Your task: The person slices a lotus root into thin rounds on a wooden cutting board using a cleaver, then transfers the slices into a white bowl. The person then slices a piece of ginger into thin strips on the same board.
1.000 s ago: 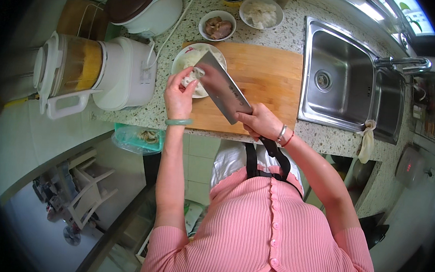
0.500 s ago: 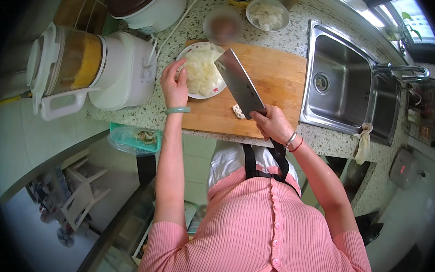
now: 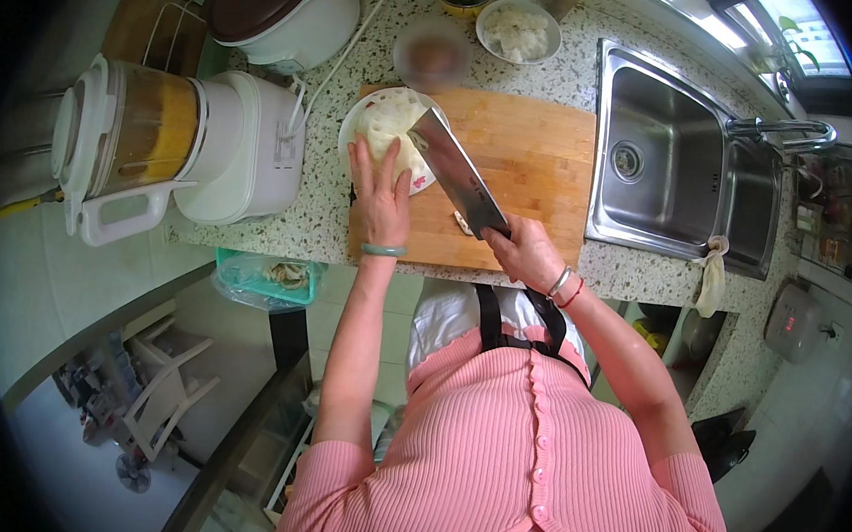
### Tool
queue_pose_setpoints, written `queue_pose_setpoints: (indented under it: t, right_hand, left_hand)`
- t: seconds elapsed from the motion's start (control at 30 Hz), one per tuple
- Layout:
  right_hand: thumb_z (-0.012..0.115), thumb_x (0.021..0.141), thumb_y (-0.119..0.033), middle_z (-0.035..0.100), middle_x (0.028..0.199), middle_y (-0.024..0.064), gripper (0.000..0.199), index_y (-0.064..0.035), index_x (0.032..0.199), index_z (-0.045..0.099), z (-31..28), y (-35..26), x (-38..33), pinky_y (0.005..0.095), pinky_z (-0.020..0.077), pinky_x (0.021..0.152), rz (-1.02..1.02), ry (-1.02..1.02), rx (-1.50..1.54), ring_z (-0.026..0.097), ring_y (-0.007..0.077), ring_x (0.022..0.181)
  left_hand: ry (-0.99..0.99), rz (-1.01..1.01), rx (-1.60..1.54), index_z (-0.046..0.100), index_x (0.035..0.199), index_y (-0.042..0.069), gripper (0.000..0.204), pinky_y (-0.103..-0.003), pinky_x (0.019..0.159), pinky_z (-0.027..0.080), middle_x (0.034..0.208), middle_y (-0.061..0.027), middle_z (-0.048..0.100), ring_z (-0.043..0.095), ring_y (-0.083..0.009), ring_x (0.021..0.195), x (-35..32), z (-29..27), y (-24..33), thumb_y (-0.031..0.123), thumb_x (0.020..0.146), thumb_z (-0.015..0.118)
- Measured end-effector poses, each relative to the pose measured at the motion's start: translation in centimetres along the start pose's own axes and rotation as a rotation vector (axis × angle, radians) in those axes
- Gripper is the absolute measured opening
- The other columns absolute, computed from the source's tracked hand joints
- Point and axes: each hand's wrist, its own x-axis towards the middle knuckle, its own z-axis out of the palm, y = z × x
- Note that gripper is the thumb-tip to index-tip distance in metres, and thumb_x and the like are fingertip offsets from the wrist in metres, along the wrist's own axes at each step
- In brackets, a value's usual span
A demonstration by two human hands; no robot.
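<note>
My right hand (image 3: pixel 529 251) grips a cleaver (image 3: pixel 461 171) by its handle, its broad steel blade slanting up and left over the cutting board (image 3: pixel 522 126). The blade's far end overlaps the right side of a white plate (image 3: pixel 348 130) with red marks, which holds a heap of pale, thin-looking slices (image 3: pixel 386 122). Fingers spread, my left hand (image 3: pixel 383 205) lies against the near side of this heap. Partly under the blade, a small whitish piece with holes (image 3: pixel 462 223), like lotus root, rests on the board.
Beyond the board stand a bowl of pale shreds (image 3: pixel 518 33) and a blurred bowl (image 3: pixel 433 54). A steel sink (image 3: pixel 668 135) is at right. At left are a blender (image 3: pixel 152 122) and a lidded white pot (image 3: pixel 294 29). A green bin (image 3: pixel 269 274) hangs below the counter edge.
My left hand has shifted right, from the plate's left rim onto the near side of the slices, which now look more bunched. The cleaver has moved slightly left and down.
</note>
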Motion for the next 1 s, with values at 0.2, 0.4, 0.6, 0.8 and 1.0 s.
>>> queue_pose_setpoints:
  t: [0.2,0.4,0.6,0.8,1.0]
  right_hand:
    - [0.057,0.094,-0.022,0.055,0.059,0.0135,0.025,0.0027,0.097,0.063,0.0,-0.7,0.0,0.0377,0.0467,0.052,-0.021,0.000,-0.028,0.058,0.0226,0.050]
    - [0.055,0.096,-0.021,0.051,0.054,0.0026,0.025,0.0030,0.092,0.061,0.7,-0.1,0.6,0.0299,0.0439,0.042,-0.059,0.006,-0.038,0.053,0.0115,0.044]
    - [0.058,0.093,-0.021,0.055,0.057,0.0084,0.024,0.0028,0.094,0.063,0.0,-0.5,-0.5,0.0344,0.0456,0.047,0.039,-0.009,0.042,0.057,0.0165,0.047]
    - [0.058,0.095,-0.021,0.053,0.057,0.0048,0.023,0.0012,0.094,0.062,-0.1,0.1,-1.1,0.0316,0.0443,0.045,0.031,0.018,0.116,0.054,0.0131,0.046]
    - [0.067,0.085,-0.015,0.066,0.078,0.0182,0.032,-0.0072,0.116,0.061,-3.0,6.7,-1.6,0.0432,0.0526,0.058,-0.277,0.524,-0.477,0.066,0.0343,0.065]
  left_hand:
    - [0.027,0.041,-0.074,0.053,0.138,0.015,0.046,-0.052,0.115,0.027,0.159,-0.0202,0.018,0.022,-0.0439,0.144,0.3,-0.5,0.5,0.015,0.092,0.062]
    - [-0.016,0.037,0.053,0.053,0.139,0.015,0.050,-0.055,0.114,0.022,0.158,-0.0163,0.023,0.025,-0.0371,0.144,1.5,-0.5,-0.2,0.022,0.091,0.065]
    - [0.152,0.181,0.007,0.067,0.119,0.013,0.038,-0.045,0.110,0.029,0.146,-0.0138,0.044,0.040,-0.0328,0.135,1.1,-1.7,2.2,0.014,0.082,0.075]
    - [0.166,0.203,0.169,0.067,0.118,0.013,0.046,-0.047,0.110,0.029,0.147,-0.0137,0.041,0.038,-0.0331,0.137,2.8,-1.7,0.4,0.016,0.074,0.081]
    - [-0.076,0.075,0.098,0.045,0.143,0.020,0.090,-0.053,0.112,0.023,0.156,-0.0150,0.026,0.027,-0.0345,0.143,1.7,-3.7,-0.3,0.029,0.065,0.088]
